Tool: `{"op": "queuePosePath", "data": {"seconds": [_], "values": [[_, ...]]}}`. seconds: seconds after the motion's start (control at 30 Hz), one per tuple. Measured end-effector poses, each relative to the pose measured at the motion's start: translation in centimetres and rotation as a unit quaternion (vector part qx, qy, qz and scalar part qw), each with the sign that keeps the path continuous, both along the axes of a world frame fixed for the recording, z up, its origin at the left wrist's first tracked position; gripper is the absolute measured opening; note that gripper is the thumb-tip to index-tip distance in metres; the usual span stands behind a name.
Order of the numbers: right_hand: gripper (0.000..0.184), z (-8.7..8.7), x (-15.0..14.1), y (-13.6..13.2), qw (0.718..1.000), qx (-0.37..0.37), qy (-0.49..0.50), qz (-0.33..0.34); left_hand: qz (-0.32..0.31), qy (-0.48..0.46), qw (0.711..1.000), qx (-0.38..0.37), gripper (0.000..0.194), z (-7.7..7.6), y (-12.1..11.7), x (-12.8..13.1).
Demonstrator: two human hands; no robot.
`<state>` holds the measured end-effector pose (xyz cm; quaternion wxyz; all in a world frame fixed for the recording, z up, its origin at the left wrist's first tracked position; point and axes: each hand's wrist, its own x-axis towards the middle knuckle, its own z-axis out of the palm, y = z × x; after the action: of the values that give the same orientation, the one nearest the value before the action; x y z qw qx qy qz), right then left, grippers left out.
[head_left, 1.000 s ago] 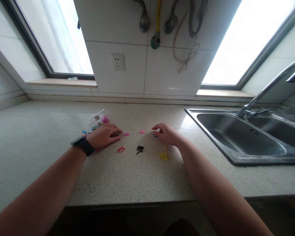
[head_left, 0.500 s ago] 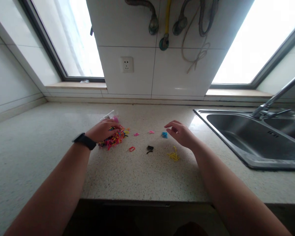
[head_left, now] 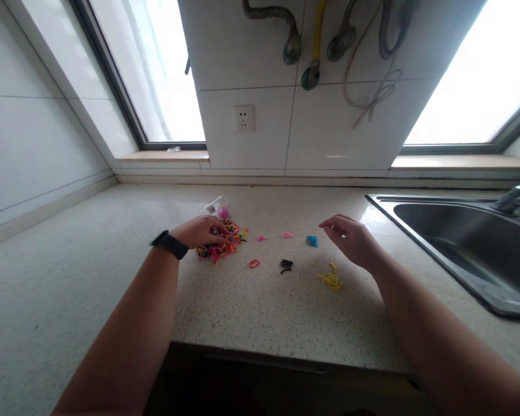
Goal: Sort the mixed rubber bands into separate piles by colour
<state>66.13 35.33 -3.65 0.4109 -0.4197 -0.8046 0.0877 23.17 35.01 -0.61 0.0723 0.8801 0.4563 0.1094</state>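
Observation:
My left hand, with a dark watch on its wrist, rests at the left edge of a heap of multicoloured small rubber bands. Its fingers are apart and curve over the heap, partly hiding it. My right hand hovers just right of a small blue bunch of bands, fingers loosely bent with a gap at the thumb and nothing visible in them. Between the hands lie two pink bits, a red band and a few black bands. A yellow bunch lies nearer me.
Behind the heap is a clear plastic bag with a pink item at it. A steel sink is set into the speckled counter on the right. Pipes and a socket are on the tiled wall.
My left hand has drawn back leftward, uncovering more of the heap. My right hand has moved off the blue bunch to its right, leaving it exposed. The camera view has turned left.

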Motion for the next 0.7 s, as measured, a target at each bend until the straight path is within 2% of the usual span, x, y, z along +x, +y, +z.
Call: {"op": "queuePosePath", "data": {"seconds": [0.1, 0.3, 0.47, 0.7], "values": [[0.022, 0.0, -0.1, 0.0, 1.000, -0.004, -0.007, 0.002, 0.017, 0.015, 0.999, -0.025, 0.028, -0.2, 0.3, -0.6], [0.023, 0.1, -0.1, -0.1, 1.000, -0.007, -0.017, 0.001, 0.083, 0.013, 0.996, 0.003, 0.030, -0.7, 0.9, -2.3], [0.023, 0.0, -0.2, -0.2, 1.000, -0.015, -0.023, 0.007, 0.146, -0.013, 0.989, 0.029, 0.029, -0.5, 0.9, -2.7], [0.020, 0.0, -0.1, -0.3, 0.999, -0.023, -0.035, 0.009, 0.146, -0.034, 0.988, 0.021, 0.030, -0.4, 0.7, -2.5]]}}
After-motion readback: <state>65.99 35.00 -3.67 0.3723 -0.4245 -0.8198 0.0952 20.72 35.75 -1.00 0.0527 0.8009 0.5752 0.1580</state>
